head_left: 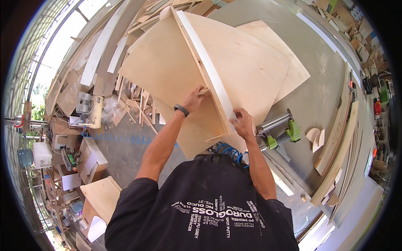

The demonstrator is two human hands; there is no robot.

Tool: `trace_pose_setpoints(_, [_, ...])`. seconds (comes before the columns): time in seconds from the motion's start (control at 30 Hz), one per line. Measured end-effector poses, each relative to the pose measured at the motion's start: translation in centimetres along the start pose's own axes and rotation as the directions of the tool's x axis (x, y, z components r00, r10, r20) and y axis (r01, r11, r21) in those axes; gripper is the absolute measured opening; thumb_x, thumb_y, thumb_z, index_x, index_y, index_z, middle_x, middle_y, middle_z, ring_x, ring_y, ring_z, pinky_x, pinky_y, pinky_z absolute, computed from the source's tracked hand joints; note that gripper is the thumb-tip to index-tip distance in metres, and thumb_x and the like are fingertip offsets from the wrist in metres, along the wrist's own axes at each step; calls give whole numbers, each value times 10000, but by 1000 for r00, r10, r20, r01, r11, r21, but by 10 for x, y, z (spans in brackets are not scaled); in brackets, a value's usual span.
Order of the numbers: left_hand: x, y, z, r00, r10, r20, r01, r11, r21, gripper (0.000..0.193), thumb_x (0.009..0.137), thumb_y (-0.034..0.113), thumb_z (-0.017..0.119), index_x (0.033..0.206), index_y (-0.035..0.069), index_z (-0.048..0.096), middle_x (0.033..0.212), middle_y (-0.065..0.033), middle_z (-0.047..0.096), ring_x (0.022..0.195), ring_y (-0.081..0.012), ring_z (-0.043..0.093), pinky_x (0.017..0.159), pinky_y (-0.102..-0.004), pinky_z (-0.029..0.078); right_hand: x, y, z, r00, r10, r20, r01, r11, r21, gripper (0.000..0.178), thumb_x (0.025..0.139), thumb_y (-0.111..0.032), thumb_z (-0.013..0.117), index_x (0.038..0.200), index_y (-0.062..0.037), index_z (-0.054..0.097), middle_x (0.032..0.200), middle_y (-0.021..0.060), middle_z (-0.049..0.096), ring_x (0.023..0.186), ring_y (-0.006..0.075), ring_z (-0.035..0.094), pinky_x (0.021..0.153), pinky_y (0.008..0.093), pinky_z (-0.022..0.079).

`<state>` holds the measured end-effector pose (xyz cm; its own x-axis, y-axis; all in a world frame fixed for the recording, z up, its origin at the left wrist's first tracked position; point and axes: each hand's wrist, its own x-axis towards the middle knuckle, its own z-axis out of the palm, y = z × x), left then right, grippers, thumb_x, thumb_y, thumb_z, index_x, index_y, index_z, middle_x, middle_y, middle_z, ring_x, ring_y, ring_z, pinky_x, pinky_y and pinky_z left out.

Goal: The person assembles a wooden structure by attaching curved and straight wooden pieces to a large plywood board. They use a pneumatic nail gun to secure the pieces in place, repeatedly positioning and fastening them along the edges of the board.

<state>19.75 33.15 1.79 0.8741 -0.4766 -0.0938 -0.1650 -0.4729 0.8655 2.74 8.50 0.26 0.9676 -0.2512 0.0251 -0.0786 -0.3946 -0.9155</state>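
A long wooden strip with a white face [204, 58] stands on edge across thin plywood sheets [247, 62], running from the far left of the stack down towards me. My left hand [194, 100], wearing a black wristband, is closed on a small wood piece [203, 91] against the strip's bare wood side. On the other side, my right hand [242, 122] has its fingers curled at the white face near the strip's close end. Whether those fingers grip the strip or only rest on it is hard to make out. A short wood crosspiece [215, 137] sits at the near end.
Right of my right hand lies a green nail gun [293, 130] on the grey tabletop [310, 90]. A blue coiled hose [228, 149] runs close to my body. Long curved wooden strips [341, 154] lie at the right. Wood offcuts [140, 102] and a small motor [85, 102] are left.
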Motion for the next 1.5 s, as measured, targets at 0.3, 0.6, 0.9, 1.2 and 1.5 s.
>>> trace_pose_setpoints(0.3, [-6, 75, -33, 921, -326, -212, 321, 945, -58, 507, 874, 43, 684, 1352, -3, 523, 1177, -190, 656, 1039, -325, 677, 892, -402, 585, -6, 5, -8, 1000, -3, 1, 3, 993, 115, 429, 781, -6, 864, 1166, -13, 676, 1065, 124, 700, 958, 220, 709, 864, 341, 584])
trace_pose_setpoints(0.6, [-14, -27, -14, 926, -376, -23, 208, 561, -801, 199, 928, 78, 667, 1030, -93, 658, 935, -182, 704, 796, -337, 754, 768, -379, 692, -1, 3, 3, 999, -18, 48, 6, 971, 239, 416, 789, 10, 843, 1169, 0, 675, 1098, 124, 700, 980, 216, 711, 887, 341, 586])
trace_pose_setpoints(0.9, [-28, 60, -15, 827, -561, -23, 561, 828, 9, 270, 1003, 222, 664, 1148, 0, 713, 775, -128, 701, 600, -186, 706, 450, -335, 531, -4, 5, -7, 998, -45, 37, 39, 987, 159, 429, 796, 10, 829, 1188, -1, 655, 1087, 131, 686, 984, 234, 703, 897, 347, 584])
trace_pose_setpoints(1.2, [-29, 41, -10, 984, 18, -176, 132, 592, 795, 346, 988, 326, 692, 1150, 21, 716, 1038, -202, 727, 1030, -365, 672, 943, -493, 513, 0, -2, -6, 998, -50, 50, 44, 991, 123, 398, 867, -74, 802, 1232, -12, 657, 1267, 196, 655, 1143, 305, 655, 954, 378, 565])
trace_pose_setpoints(1.5, [-17, 12, -8, 998, 20, -58, -4, 966, 259, 245, 949, 175, 703, 1155, 43, 707, 1044, -204, 730, 1071, -388, 646, 932, -486, 500, -10, -58, 3, 977, -16, 212, 82, 948, -306, 683, 787, -387, 847, 1349, -46, 663, 1519, 233, 508, 1408, 421, 458, 1174, 489, 415])
